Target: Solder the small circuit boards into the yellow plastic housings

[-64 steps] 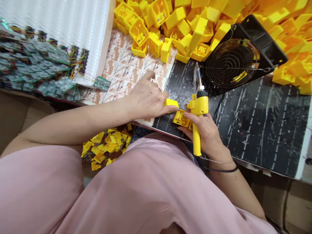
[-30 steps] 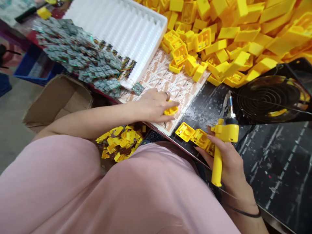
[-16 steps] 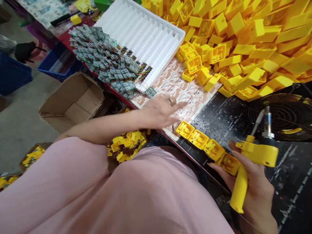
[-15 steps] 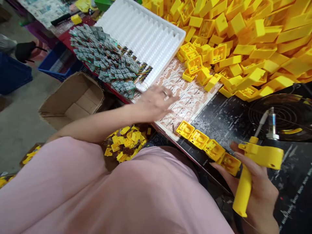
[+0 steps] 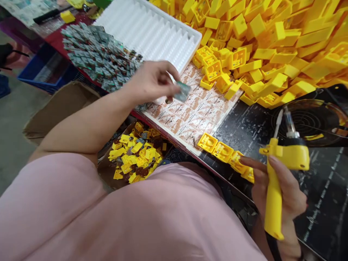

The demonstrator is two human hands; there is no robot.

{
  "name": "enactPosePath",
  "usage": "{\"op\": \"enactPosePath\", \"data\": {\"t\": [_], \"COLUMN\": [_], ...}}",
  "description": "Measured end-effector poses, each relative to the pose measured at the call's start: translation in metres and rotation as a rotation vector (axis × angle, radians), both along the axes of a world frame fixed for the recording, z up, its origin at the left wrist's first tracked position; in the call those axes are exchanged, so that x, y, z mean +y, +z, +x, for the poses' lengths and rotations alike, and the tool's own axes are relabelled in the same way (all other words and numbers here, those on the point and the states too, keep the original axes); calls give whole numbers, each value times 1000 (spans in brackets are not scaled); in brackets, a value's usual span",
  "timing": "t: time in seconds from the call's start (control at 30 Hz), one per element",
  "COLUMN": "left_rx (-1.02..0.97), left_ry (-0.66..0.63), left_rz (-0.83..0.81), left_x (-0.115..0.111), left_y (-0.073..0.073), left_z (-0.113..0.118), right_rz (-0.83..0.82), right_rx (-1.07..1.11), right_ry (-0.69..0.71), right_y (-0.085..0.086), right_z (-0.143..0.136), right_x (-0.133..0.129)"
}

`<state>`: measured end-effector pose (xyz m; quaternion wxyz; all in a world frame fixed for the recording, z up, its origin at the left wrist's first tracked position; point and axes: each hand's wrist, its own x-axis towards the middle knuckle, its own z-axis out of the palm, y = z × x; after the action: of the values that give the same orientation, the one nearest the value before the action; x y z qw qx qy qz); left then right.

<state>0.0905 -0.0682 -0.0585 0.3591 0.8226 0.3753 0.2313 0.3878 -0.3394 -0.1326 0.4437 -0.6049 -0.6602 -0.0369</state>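
Note:
My left hand (image 5: 152, 81) pinches a small grey-green circuit board (image 5: 183, 91) over the sheet with printed brown patterns. Behind that hand lies a heap of similar circuit boards (image 5: 95, 54) with thin wires. My right hand (image 5: 290, 192) is wrapped round the handle of a yellow soldering gun (image 5: 273, 206), its metal tip pointing away from me. The right index finger reaches to a row of several open yellow plastic cases (image 5: 223, 151) along the table edge, and partly hides the nearer ones.
A white foam tray (image 5: 160, 32) lies beyond the boards. A big pile of yellow cases (image 5: 261, 54) fills the far side. Near the soldering gun's tip sits a round black fan grille (image 5: 301, 119). Below the edge stands a box of yellow parts (image 5: 136, 152); a blue crate (image 5: 40, 72) is at left.
My left hand has drawn back to the left and lifted, now with a circuit board in its fingers. The right hand and soldering gun shifted slightly; its index finger now reaches over the case row.

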Motion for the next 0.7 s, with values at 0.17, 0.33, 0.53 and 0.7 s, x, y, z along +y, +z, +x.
{"op": "enactPosePath", "data": {"t": [0.17, 0.33, 0.53, 0.7], "left_rx": [45, -158, -329, -390], "left_ry": [-507, -501, -421, -324], "left_rz": [52, -411, -1014, -707], "left_x": [-57, -73, -84, -106], "left_y": [-12, -25, -46, -38], "left_z": [59, 74, 73, 86], "right_rz": [-94, -91, 101, 102], "right_rx": [3, 208, 260, 130], "right_ry": [90, 91, -17, -19], "right_y": [23, 27, 31, 29], "right_z": [-36, -46, -43, -45], "right_x": [37, 44, 33, 34]}}
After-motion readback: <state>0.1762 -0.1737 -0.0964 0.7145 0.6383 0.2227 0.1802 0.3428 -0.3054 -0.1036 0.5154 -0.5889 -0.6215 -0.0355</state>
